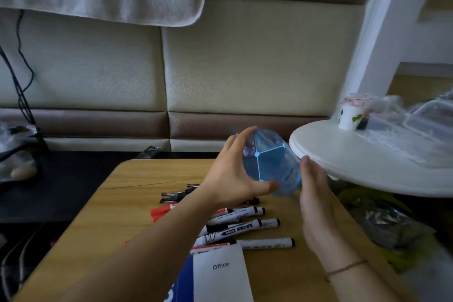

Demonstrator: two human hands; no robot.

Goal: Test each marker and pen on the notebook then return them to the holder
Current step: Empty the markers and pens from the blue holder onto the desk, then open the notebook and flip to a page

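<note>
I hold the translucent blue plastic holder (pixel 272 167) tipped on its side above the wooden surface (pixel 137 179), my left hand (pixel 232 174) gripping it, my right hand (pixel 316 193) pressed flat against it. The markers and pens (pixel 245 225) lie loose beside the closed white-and-blue notebook (pixel 218 274); testing and returning all seem left.

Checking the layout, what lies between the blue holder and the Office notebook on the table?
In the head view, loose markers lie on the table between the holder and notebook.
</note>
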